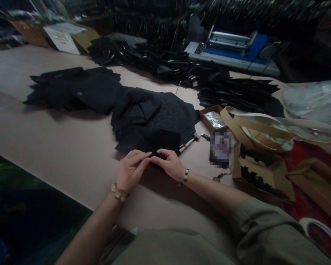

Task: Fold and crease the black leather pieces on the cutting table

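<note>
A black fabric piece (162,140) lies at the front of a stack of black fabric with a diamond stitch pattern (168,110). At its near edge, my left hand (131,169) pinches the black fabric between thumb and fingers. My right hand (169,164) pinches the same edge just beside it, and the thumbs nearly meet. A bracelet circles each wrist. Just right of the stack, a small metal-ended tool (191,141) rests on the table.
More black pieces (77,90) lie at the left, with long piles (165,64) behind. At the right are a small box of shiny parts (213,119), a coiled tan strip (245,129), an open carton with black parts (262,169) and a pixelated item (220,149).
</note>
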The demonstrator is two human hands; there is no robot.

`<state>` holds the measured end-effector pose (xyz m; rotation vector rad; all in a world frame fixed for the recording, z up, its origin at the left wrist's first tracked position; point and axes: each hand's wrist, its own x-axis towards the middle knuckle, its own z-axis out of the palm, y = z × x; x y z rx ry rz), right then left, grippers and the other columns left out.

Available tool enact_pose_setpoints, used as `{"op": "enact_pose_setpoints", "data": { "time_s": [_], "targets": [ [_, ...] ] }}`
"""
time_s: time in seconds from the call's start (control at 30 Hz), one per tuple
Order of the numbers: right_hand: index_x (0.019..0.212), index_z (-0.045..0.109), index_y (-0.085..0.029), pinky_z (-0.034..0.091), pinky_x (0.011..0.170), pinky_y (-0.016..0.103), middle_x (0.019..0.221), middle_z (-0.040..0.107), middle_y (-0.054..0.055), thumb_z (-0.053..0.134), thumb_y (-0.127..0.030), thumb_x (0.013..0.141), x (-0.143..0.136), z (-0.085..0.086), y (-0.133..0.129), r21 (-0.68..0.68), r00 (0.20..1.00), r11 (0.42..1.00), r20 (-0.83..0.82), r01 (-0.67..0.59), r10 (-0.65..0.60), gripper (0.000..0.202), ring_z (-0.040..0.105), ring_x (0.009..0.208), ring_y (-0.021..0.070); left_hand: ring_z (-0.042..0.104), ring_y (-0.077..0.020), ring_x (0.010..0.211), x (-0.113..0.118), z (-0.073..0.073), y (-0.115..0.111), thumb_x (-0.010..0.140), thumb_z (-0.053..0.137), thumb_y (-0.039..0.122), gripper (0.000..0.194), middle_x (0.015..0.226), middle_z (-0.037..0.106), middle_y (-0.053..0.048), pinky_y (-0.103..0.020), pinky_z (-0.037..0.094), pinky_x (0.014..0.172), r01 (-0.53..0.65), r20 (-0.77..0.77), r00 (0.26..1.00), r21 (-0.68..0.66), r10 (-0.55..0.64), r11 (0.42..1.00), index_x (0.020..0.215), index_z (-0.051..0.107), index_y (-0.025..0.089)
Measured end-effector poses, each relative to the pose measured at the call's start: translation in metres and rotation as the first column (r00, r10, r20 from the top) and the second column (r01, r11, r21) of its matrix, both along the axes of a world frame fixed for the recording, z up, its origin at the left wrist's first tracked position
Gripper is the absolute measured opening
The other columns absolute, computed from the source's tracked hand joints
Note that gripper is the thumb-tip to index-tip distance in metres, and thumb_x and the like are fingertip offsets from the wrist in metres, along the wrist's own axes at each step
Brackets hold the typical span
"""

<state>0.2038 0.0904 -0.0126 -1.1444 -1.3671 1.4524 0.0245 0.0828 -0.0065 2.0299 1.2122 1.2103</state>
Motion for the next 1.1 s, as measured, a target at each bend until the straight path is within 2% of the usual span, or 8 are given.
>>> {"op": "enact_pose_setpoints", "data": {
  "time_s": [0.1,0.23,0.4,0.47,0.7,0.8,0.97,1.1],
  "targets": [
    [0.083,0.068,-0.017,0.041,0.063,0.022,0.074,0.062,-0.003,0.077,-0.052,0.072,-0.002,-0.002,-0.003,-0.063,0.992,0.998,-0.127,-0.029,0.021,0.037,0.052,0.066,0.0104,0.064,-0.0139,0.083,-0.005,-0.003,-0.001,0.090,0.063,0.026,0.018,0.089,0.069,-0.005,-0.026,0.052,0.074,0.015,0.031,0.999,0.016,-0.016,1.000,0.104,0.074,0.021],
    [0.082,0.068,-0.018,0.041,0.064,0.022,0.074,0.061,-0.004,0.077,-0.051,0.072,-0.005,-0.002,-0.005,-0.105,0.970,0.993,-0.242,-0.045,0.018,0.035,0.051,0.066,0.0104,0.063,-0.0148,0.085,-0.004,-0.005,-0.002,0.088,0.066,0.022,0.021,0.092,0.069,-0.005,-0.028,0.053,0.075,0.011,-0.014,1.000,0.099,-0.010,0.995,0.108,0.073,0.021],
    [0.079,0.068,-0.018,0.041,0.072,0.025,0.074,0.060,-0.003,0.069,-0.053,0.080,-0.007,-0.002,-0.002,-0.004,0.985,1.000,-0.172,-0.016,0.015,0.036,0.050,0.071,0.0115,0.064,-0.0151,0.084,0.002,-0.006,-0.005,0.087,0.066,0.018,0.021,0.090,0.071,-0.005,-0.028,0.054,0.074,-0.061,-0.075,0.994,0.208,0.078,0.976,0.107,0.073,0.021],
    [0.075,0.068,-0.018,0.041,0.071,0.025,0.071,0.059,-0.003,0.067,-0.054,0.081,-0.007,-0.003,-0.001,-0.013,0.988,1.000,-0.155,0.019,-0.021,0.037,0.049,0.070,0.0116,0.066,-0.0149,0.086,0.003,-0.006,-0.007,0.088,0.064,0.015,0.021,0.094,0.072,-0.004,-0.028,0.055,0.077,-0.068,-0.065,0.994,0.229,0.085,0.971,0.107,0.072,0.021],
    [0.088,0.072,-0.020,0.046,0.079,0.029,0.080,0.068,-0.002,0.080,-0.044,0.068,-0.008,-0.006,0.001,-0.235,0.946,0.972,-0.311,0.014,-0.089,0.032,0.058,0.076,0.0139,0.064,-0.0150,0.084,0.005,-0.009,-0.011,0.088,0.062,0.015,0.018,0.091,0.071,-0.003,-0.027,0.053,0.076,-0.122,-0.068,0.988,0.196,0.138,0.973,0.105,0.068,0.019],
    [0.092,0.071,-0.021,0.047,0.081,0.030,0.084,0.069,-0.002,0.081,-0.042,0.068,-0.006,-0.006,0.001,-0.257,0.942,0.966,-0.322,0.009,-0.095,0.034,0.060,0.078,0.0140,0.063,-0.0157,0.084,0.006,-0.010,-0.010,0.089,0.060,0.016,0.012,0.090,0.070,-0.003,-0.028,0.051,0.077,-0.090,-0.077,0.992,0.172,0.105,0.981,0.098,0.067,0.019],
    [0.101,0.068,-0.021,0.049,0.087,0.033,0.094,0.070,0.000,0.076,-0.041,0.073,-0.005,-0.007,0.001,-0.135,0.979,0.991,-0.205,-0.010,-0.018,0.035,0.062,0.087,0.0159,0.061,-0.0157,0.086,0.004,-0.009,-0.008,0.091,0.057,0.013,0.021,0.092,0.068,-0.004,-0.029,0.050,0.077,-0.058,-0.082,0.994,0.149,0.071,0.987,0.108,0.067,0.020],
    [0.116,0.064,-0.020,0.048,0.095,0.036,0.113,0.066,0.006,0.067,-0.035,0.083,0.003,0.015,0.003,0.144,0.996,0.989,0.080,-0.046,0.034,0.037,0.061,0.103,0.0188,0.058,-0.0149,0.083,0.003,-0.007,-0.008,0.092,0.056,0.012,0.024,0.089,0.065,-0.004,-0.028,0.049,0.075,-0.045,-0.090,0.994,0.146,0.058,0.988,0.110,0.068,0.020]
  ]
}}
